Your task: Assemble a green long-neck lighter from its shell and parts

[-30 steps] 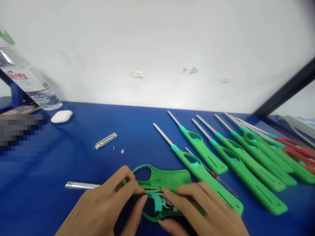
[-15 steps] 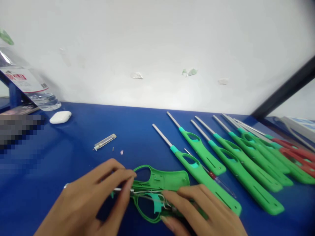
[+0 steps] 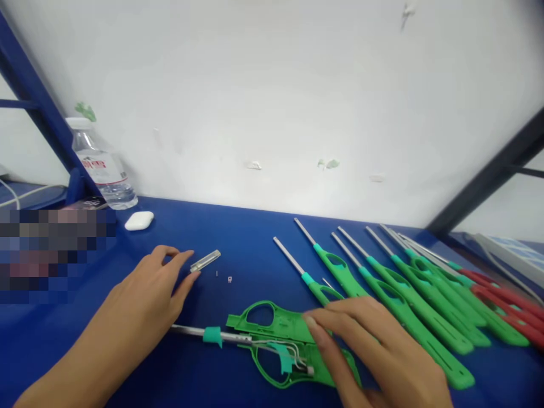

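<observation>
A slim clear plastic piece (image 3: 206, 260), which looks like a lighter's fuel tank, lies on the blue table. My left hand (image 3: 155, 283) is open beside it, thumb and forefinger on either side of its near end. My right hand (image 3: 361, 340) has thumb and forefinger closed on the green upper half shell (image 3: 283, 320) of an opened lighter. Below that lies the other green half shell (image 3: 323, 362), holding white wires (image 3: 293, 348) and a teal trigger (image 3: 284, 358). A metal barrel (image 3: 233, 338) with a teal collar (image 3: 212, 335) extends left from it.
A tiny pin (image 3: 216, 273) and a small pale clip (image 3: 230, 279) lie near the clear piece. Several green lighters (image 3: 408, 311) and red ones (image 3: 501, 300) line the right side. A white case (image 3: 139, 221) and water bottle (image 3: 106, 173) stand back left, before the wall.
My left hand has let go of the metal barrel and moved up and left to the clear piece. My right hand has come off the wires onto the upper shell. The view has shifted.
</observation>
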